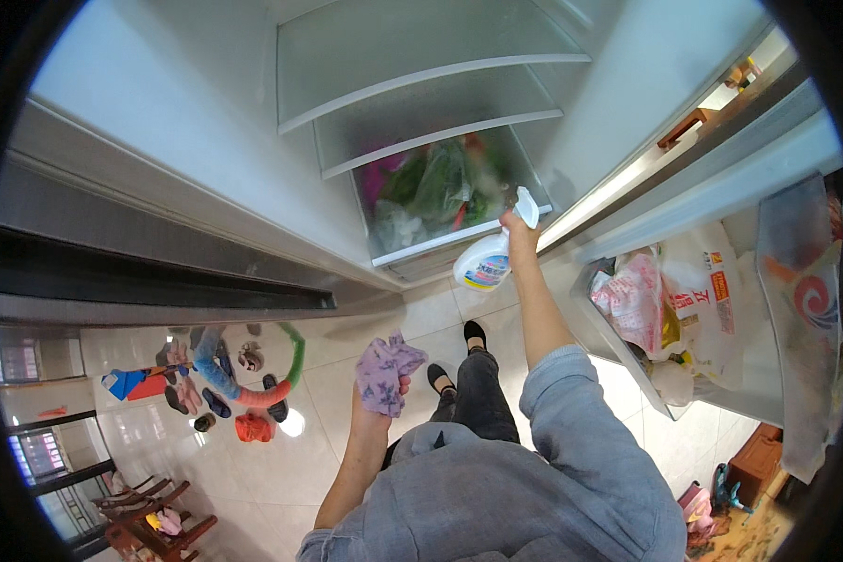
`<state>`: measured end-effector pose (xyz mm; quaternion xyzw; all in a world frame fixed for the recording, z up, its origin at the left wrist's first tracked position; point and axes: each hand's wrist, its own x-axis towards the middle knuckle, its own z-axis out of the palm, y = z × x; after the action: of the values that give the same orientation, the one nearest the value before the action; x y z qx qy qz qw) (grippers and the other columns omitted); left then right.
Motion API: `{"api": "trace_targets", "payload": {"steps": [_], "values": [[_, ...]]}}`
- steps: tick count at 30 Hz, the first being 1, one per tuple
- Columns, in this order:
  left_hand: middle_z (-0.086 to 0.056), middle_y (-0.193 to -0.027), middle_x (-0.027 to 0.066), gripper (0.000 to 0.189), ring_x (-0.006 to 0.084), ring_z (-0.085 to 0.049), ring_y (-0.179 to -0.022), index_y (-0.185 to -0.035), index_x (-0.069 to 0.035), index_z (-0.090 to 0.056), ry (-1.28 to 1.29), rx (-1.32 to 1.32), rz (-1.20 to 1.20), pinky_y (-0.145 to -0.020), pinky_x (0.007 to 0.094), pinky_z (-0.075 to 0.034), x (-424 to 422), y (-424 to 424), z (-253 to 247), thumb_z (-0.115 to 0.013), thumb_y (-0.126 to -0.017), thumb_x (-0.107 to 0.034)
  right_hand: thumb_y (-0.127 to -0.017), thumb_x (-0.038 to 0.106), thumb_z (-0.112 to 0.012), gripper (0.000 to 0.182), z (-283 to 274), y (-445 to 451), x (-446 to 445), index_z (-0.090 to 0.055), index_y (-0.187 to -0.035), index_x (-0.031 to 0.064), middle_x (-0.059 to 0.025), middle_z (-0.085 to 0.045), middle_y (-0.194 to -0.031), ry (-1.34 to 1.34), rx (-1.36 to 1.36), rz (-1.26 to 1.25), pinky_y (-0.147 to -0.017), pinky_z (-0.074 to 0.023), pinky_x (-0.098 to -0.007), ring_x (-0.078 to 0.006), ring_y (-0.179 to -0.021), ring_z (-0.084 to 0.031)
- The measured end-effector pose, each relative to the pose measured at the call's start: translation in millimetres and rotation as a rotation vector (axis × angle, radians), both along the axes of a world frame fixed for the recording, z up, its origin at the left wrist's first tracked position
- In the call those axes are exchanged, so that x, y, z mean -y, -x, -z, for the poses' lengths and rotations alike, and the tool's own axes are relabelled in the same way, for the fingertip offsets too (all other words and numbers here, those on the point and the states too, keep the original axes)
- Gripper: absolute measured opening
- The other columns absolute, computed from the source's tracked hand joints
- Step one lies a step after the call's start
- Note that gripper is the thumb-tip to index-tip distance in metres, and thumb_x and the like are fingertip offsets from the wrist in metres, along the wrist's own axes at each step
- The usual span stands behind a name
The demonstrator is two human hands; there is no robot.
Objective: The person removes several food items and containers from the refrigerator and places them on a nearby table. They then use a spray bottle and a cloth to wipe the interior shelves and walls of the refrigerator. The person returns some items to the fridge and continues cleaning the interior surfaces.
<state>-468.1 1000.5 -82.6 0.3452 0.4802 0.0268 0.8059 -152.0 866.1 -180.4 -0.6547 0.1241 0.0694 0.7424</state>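
My right hand (522, 235) grips a white spray bottle (488, 263) by its neck, just in front of the lowest shelf of a refrigerator. Bunched in my left hand (386, 411) is a purple patterned cloth (388, 372), held above the tiled floor. The refrigerator stands open before me, with bare-looking glass shelves (428, 77) edged in white trim. Beneath the lowest glass panel (456, 233), green vegetables and plastic bags (442, 179) show through.
The open door at right has bins (639, 379) of packaged food (695, 302). A dark-handled refrigerator door (154, 270) is at left. Shoes (216, 404), a coloured hoop (295, 351) and a red bag (253, 427) lie on the floor; a wooden chair (158, 516) stands farther off.
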Motion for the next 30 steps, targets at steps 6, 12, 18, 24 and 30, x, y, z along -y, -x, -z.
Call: {"api": "trace_targets", "payload": {"steps": [6,12,18,24,30], "values": [[-0.062,-0.072,0.0051,0.027,0.0129,-0.057,-0.048,-0.098,-0.012,-0.057,0.038,-0.016,-0.035,-0.038,0.0217,-0.046,0.0,8.5,1.7,-0.044,-0.093,-0.035,-0.063,0.024,-0.070,0.039,16.7,24.9,-45.9,-0.061,-0.097,0.0060,-0.0136,-0.064,-0.087,0.336,0.232,-0.442,-0.075,-0.0465,-0.0368,-0.0282,-0.082,-0.061],[-0.061,-0.071,0.0033,0.025,0.0124,-0.051,-0.044,-0.091,-0.015,-0.055,-0.037,-0.142,-0.057,-0.037,0.0214,-0.040,2.4,17.5,8.6,-0.044,-0.093,-0.038,-0.063,0.030,-0.067,0.039,-11.7,60.5,-85.8,-0.063,-0.095,0.0090,-0.0169,-0.065,-0.083,0.545,0.238,-0.616,-0.073,-0.0472,-0.0452,-0.0381,-0.084,-0.061],[-0.063,-0.074,0.0028,0.019,0.0111,-0.049,-0.044,-0.087,-0.017,-0.053,-0.025,-0.183,-0.101,-0.036,0.0207,-0.039,6.5,27.1,2.4,-0.047,-0.092,-0.034,-0.061,0.028,-0.072,0.050,1.2,65.2,-100.6,-0.060,-0.107,0.0098,-0.0164,-0.064,-0.099,0.475,0.261,-0.561,-0.079,-0.0475,-0.0432,-0.0355,-0.091,-0.061],[-0.062,-0.074,0.0021,0.017,0.0108,-0.050,-0.044,-0.087,-0.018,-0.051,-0.016,-0.170,-0.112,-0.037,0.0204,-0.037,6.9,37.3,15.9,-0.047,-0.093,-0.032,-0.062,0.026,-0.066,0.038,-3.2,5.0,-62.6,-0.066,-0.096,0.0074,-0.0184,-0.066,-0.088,0.519,0.141,-0.281,-0.073,-0.0475,-0.0416,-0.0359,-0.084,-0.063],[-0.064,-0.075,0.0032,0.018,0.0108,-0.050,-0.044,-0.086,-0.017,-0.050,-0.077,-0.207,0.003,-0.037,0.0207,-0.036,20.1,27.2,9.7,-0.045,-0.094,-0.033,-0.062,0.019,-0.066,0.035,-18.9,-17.8,-34.1,-0.064,-0.092,0.0040,-0.0153,-0.066,-0.080,0.395,0.282,-0.286,-0.074,-0.0471,-0.0371,-0.0303,-0.077,-0.063]]}}
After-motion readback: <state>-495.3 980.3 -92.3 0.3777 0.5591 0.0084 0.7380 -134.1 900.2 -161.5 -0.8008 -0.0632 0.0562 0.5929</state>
